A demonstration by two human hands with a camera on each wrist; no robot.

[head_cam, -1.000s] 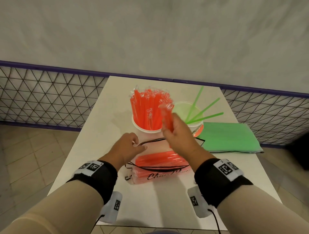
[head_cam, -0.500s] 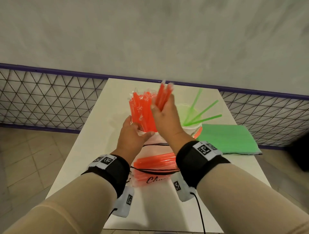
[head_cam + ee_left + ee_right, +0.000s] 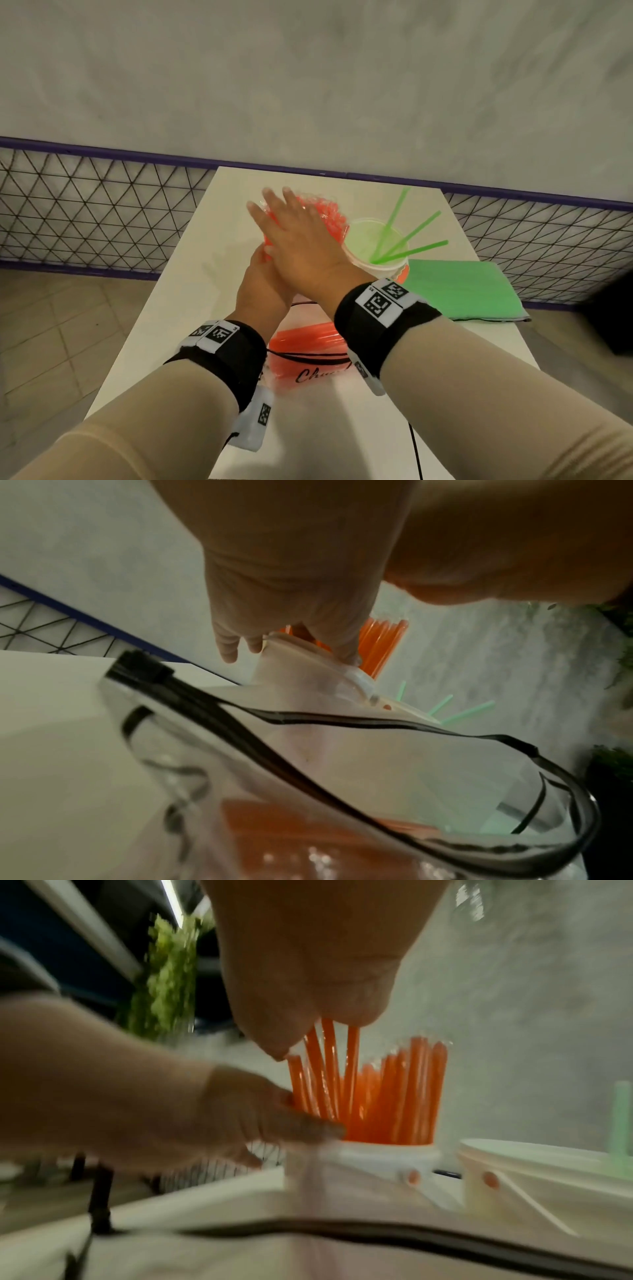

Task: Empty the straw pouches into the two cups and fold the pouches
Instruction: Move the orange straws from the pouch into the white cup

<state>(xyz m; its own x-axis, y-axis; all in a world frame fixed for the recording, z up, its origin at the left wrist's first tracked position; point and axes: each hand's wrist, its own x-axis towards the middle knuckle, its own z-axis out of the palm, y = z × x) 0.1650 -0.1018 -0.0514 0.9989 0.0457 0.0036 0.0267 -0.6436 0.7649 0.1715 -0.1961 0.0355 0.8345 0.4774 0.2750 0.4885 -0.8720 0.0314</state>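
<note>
Over the white cup (image 3: 363, 1156) packed with orange straws (image 3: 325, 212), my right hand (image 3: 291, 233) lies flat with straight fingers, its palm resting on the straw tops (image 3: 342, 1056). My left hand (image 3: 260, 287) sits beneath it and grips this cup at the rim, thumb (image 3: 308, 1126) in front. To the right stands the second cup (image 3: 359, 236) holding three green straws (image 3: 411, 233). A clear black-zipped pouch (image 3: 308, 373) lies open near me between my wrists, several orange straws (image 3: 305, 337) still inside. The green pouch (image 3: 462, 291) lies flat at the right.
The small white table (image 3: 191, 308) ends at a purple-railed wire fence (image 3: 102, 212) and a grey wall behind. Tiled floor drops away on the left. The open pouch mouth (image 3: 377, 723) lies just in front of the cups.
My right hand, which held a few orange straws raised over the cup, has dropped them in and now lies flat on the straw tops. The left hand has stayed at the cup.
</note>
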